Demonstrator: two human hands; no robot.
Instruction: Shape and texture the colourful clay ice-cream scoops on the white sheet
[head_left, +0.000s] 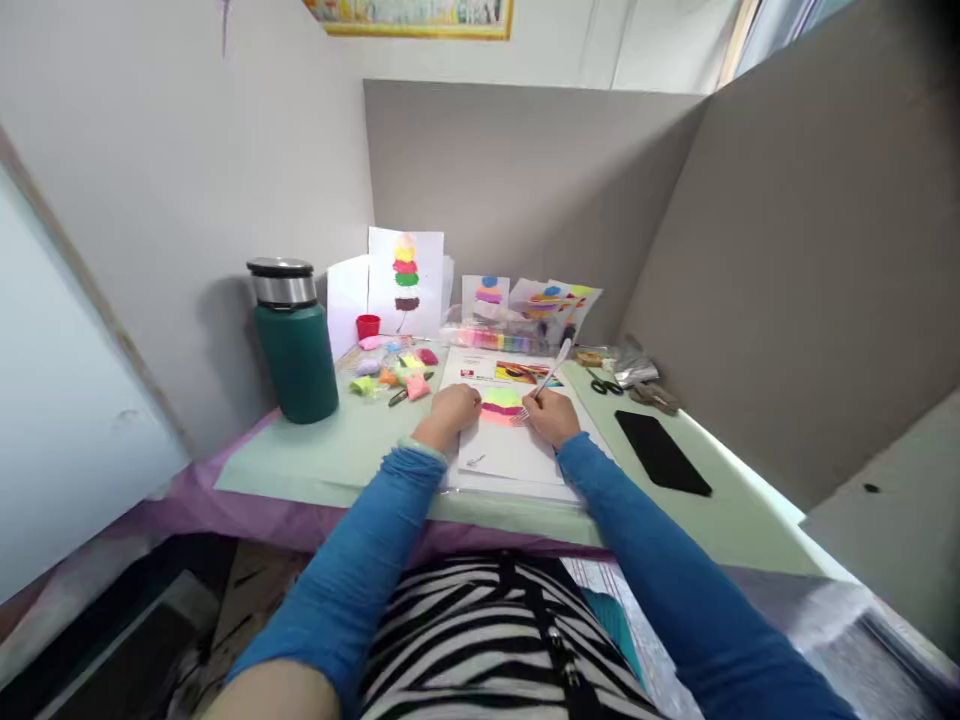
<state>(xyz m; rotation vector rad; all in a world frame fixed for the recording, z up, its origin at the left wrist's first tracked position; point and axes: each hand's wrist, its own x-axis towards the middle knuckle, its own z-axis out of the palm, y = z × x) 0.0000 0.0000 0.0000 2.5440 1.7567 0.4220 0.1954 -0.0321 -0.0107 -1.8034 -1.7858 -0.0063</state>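
A pale plastic fork (553,368) is gripped in my right hand (553,416), its handle slanting up and away. Its tines touch or nearly touch the right end of a clay strip (501,407) in yellow-green, dark pink and light pink bands. That strip lies on a white sheet of paper (517,460) over a printed pad (480,365). My left hand (454,408) rests at the strip's left end with its fingers curled. What the left fingers hold, if anything, is hidden.
Left of the pad lie several colourful clay lumps (416,385) and a red cup (368,326). A green bottle (296,345) stands farther left. On the right are scissors (604,384) and a black phone-like slab (661,452). Several pictures (420,310) lean at the back.
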